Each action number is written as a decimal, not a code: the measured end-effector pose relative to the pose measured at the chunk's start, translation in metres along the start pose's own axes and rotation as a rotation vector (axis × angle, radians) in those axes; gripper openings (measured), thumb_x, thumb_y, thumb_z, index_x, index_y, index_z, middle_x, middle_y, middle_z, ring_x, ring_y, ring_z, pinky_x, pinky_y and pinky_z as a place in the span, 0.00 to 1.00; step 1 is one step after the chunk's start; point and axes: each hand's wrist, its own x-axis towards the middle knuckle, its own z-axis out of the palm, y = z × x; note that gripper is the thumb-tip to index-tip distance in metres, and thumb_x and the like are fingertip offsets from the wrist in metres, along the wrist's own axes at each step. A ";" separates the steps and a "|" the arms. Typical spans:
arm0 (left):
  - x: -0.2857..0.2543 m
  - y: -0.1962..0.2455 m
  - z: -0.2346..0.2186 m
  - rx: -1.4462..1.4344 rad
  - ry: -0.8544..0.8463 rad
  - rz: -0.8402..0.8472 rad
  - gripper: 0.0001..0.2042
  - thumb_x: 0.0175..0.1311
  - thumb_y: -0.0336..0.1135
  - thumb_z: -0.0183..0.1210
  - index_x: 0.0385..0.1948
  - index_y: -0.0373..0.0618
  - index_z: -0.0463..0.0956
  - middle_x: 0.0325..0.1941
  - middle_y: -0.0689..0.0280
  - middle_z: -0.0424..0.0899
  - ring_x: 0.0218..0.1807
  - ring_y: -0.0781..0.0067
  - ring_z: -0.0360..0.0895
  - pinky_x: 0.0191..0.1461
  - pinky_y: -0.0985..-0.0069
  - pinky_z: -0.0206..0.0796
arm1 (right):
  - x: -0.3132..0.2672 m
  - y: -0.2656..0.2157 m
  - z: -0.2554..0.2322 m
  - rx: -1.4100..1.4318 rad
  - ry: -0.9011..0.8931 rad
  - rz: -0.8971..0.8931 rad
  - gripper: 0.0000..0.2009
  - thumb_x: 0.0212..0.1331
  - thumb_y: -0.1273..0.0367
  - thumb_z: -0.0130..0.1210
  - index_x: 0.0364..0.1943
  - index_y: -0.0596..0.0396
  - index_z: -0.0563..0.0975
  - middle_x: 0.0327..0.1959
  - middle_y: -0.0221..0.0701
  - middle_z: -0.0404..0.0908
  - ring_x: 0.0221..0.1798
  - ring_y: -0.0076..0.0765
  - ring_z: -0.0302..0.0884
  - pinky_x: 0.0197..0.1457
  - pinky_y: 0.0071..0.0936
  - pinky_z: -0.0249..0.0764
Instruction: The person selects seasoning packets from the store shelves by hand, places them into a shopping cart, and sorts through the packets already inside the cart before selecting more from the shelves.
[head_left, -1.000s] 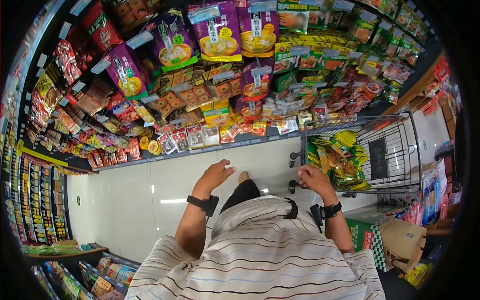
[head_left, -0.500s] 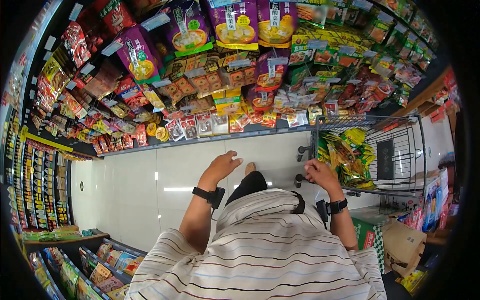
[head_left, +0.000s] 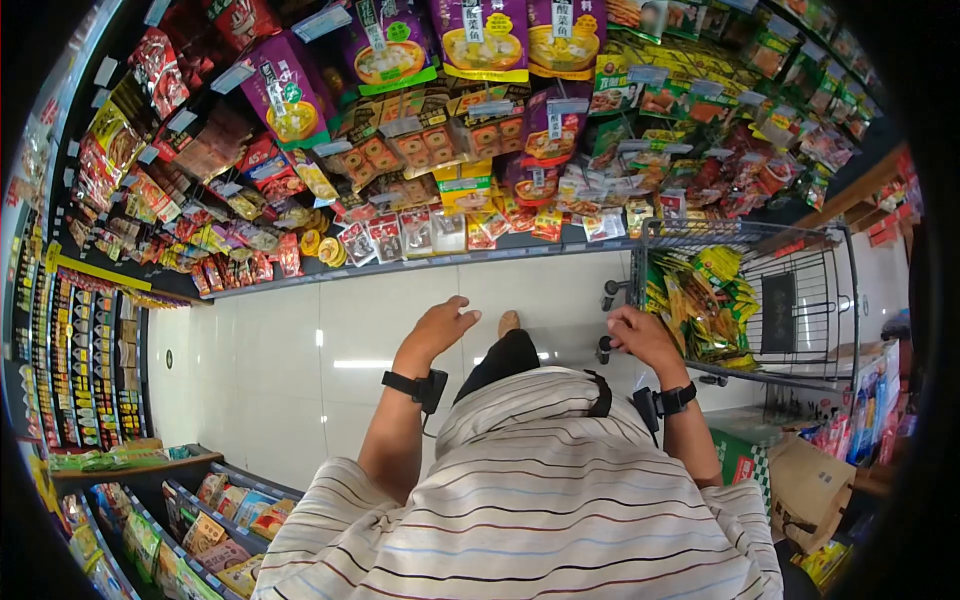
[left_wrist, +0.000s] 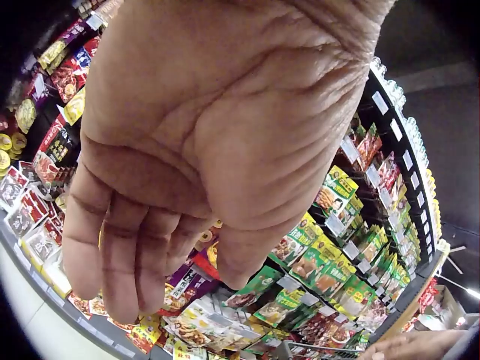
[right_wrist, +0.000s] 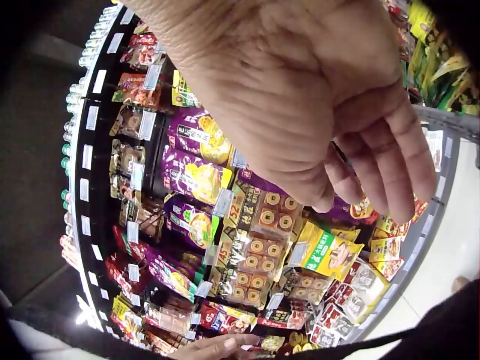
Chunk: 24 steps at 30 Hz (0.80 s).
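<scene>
The right hand (head_left: 645, 338) is seen in the head view at the near rim of a grey wire shopping trolley (head_left: 800, 300), its fingers curled over the top bar by the near left corner. From the right wrist view the fingers (right_wrist: 390, 161) are shown bent and loosely bunched, with the trolley's wire edge just beside them; whether the bar is actually gripped cannot be told. The trolley stands on the pale tiled floor (head_left: 300, 360), to the right of the person, and is filled with yellow and green plastic snack packets (head_left: 695, 295).

The left hand (head_left: 437, 328) is held out in front of the body above the floor, well apart from the trolley, and nothing is held in it. Its grip is relaxed (fingers (left_wrist: 120, 255) straight and close together in the left wrist view).

Ahead, a dark shop shelf (head_left: 420, 262) is hung with rows of packets, large purple pouches (head_left: 470, 35) at the top among them.
</scene>
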 end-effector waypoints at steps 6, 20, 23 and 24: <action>0.005 -0.015 0.007 0.011 -0.006 0.039 0.30 0.69 0.53 0.58 0.61 0.35 0.72 0.45 0.48 0.85 0.42 0.59 0.86 0.49 0.68 0.75 | 0.002 0.008 0.004 0.008 0.001 -0.016 0.11 0.69 0.64 0.55 0.45 0.58 0.78 0.31 0.29 0.80 0.31 0.25 0.80 0.33 0.26 0.77; 0.008 0.020 0.010 0.002 -0.084 0.005 0.30 0.68 0.54 0.58 0.60 0.36 0.73 0.43 0.49 0.86 0.40 0.58 0.85 0.49 0.66 0.74 | -0.009 0.028 -0.003 0.067 0.022 0.026 0.12 0.68 0.62 0.55 0.45 0.57 0.78 0.31 0.29 0.80 0.31 0.24 0.80 0.31 0.24 0.74; 0.011 0.021 0.012 0.009 -0.109 0.002 0.30 0.68 0.55 0.58 0.61 0.36 0.72 0.43 0.50 0.85 0.41 0.60 0.85 0.45 0.68 0.75 | -0.011 0.030 -0.003 0.079 0.026 0.021 0.13 0.68 0.62 0.55 0.45 0.57 0.78 0.31 0.29 0.80 0.32 0.25 0.80 0.32 0.24 0.75; 0.013 0.021 0.013 0.013 -0.126 0.001 0.31 0.68 0.55 0.58 0.62 0.36 0.71 0.44 0.51 0.85 0.41 0.62 0.85 0.42 0.70 0.75 | -0.012 0.031 -0.003 0.081 0.026 0.022 0.13 0.68 0.62 0.55 0.45 0.57 0.78 0.31 0.29 0.80 0.32 0.25 0.80 0.32 0.24 0.75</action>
